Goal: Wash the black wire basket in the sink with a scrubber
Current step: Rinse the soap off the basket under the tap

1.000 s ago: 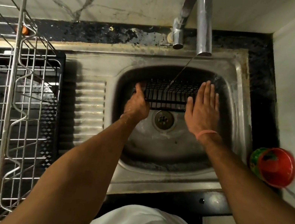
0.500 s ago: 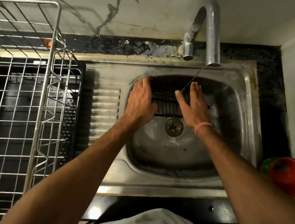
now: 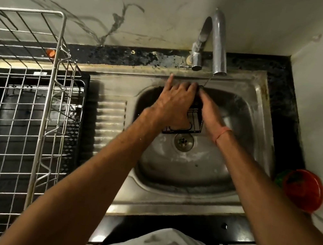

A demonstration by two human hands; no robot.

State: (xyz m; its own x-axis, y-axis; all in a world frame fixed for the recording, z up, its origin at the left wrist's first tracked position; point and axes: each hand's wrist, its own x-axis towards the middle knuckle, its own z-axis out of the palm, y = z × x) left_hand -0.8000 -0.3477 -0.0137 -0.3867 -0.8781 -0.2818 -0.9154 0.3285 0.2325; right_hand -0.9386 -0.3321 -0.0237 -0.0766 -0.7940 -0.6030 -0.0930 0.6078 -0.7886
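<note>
The black wire basket (image 3: 195, 126) stands tipped up at the far side of the steel sink (image 3: 249, 120), just above the drain (image 3: 183, 141). My left hand (image 3: 175, 103) covers its left side, fingers curled over the top edge and thumb hooked through the wires. On the basket's right side my right hand (image 3: 210, 111) presses with straight fingers, slightly blurred. A thin stream of water falls from the tap (image 3: 219, 46) onto the basket's top. I see no scrubber in view.
A tall metal dish rack (image 3: 47, 102) stands on a black tray (image 3: 75, 128) left of the sink's ribbed drainboard (image 3: 109, 117). A red and green container (image 3: 304, 189) sits on the counter at the right. White walls close the back and right.
The basket has gone from lying flat to standing tipped between my hands. Both hands moved together and toward the tap, the left now gripping the basket's top.
</note>
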